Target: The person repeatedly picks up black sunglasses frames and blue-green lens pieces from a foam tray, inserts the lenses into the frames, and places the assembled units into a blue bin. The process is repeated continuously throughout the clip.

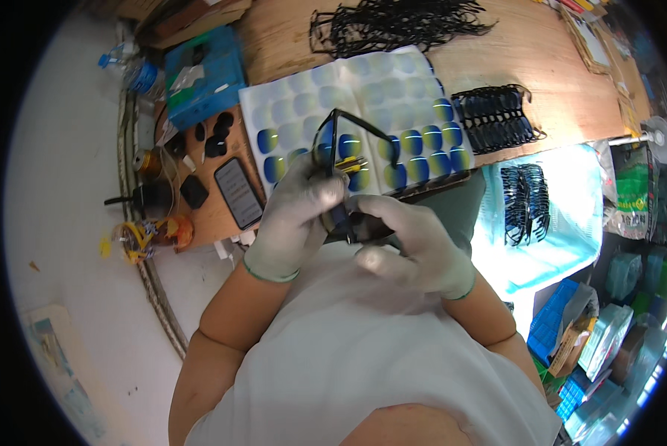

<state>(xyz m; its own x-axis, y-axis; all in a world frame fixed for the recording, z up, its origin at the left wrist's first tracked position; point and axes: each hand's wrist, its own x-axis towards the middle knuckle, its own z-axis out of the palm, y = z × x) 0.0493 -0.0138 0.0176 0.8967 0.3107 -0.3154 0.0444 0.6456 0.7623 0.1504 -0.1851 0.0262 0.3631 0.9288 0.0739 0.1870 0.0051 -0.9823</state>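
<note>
Between my gloved hands is a black glasses frame [334, 137], turned on its side with one temple reaching up and over to the right. My left hand [296, 204] is closed around its rim. The curled fingers of my right hand [417, 244] meet the frame's lower part, where a dark piece is partly hidden. Just beyond sits a tray of tinted lenses [304, 78], blue to yellow, several of them under white paper sheets. Beside my left fingers a small yellow and dark item [352, 163] shows, too small to name.
Loose black frames [400, 26] are heaped at the back of the table. Stacked glasses [497, 117] lie right of the tray, more in a light-blue basket [571, 223]. On the left are a phone [238, 193], a blue box [203, 78] and a drink bottle [151, 236].
</note>
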